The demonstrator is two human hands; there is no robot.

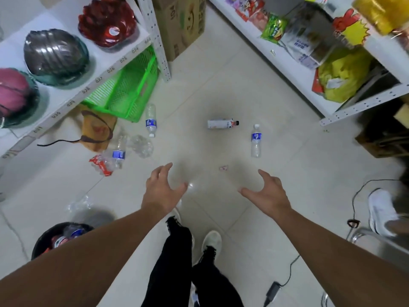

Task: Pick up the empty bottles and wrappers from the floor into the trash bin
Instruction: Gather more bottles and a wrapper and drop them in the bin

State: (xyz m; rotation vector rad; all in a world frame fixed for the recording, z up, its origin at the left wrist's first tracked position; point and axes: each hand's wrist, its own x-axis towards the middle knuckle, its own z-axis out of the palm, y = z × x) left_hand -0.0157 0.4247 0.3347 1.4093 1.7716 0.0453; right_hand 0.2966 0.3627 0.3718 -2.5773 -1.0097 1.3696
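Note:
Empty bottles lie scattered on the pale tiled floor: a clear blue-labelled bottle (256, 140) ahead right, a white bottle with a dark cap (222, 123) in the middle, another blue-labelled one (151, 120) by the green basket, and a crushed one (118, 152) further left. A red wrapper (100, 165) and crumpled clear plastic (141, 145) lie close to it. A tiny pink scrap (224, 168) rests between my hands. The black trash bin (42, 242), holding bottles, stands at lower left. My left hand (162, 190) and my right hand (266, 191) hover open above the floor, holding nothing.
White shelving lines both sides, with helmets (55, 55) on the left and snack packs (274, 27) on the right. A green basket (128, 89), a brown bag (97, 127) and a cardboard box (179, 25) stand on the floor. A black cable and adapter (273, 291) trail at lower right near another person's white shoe (381, 211).

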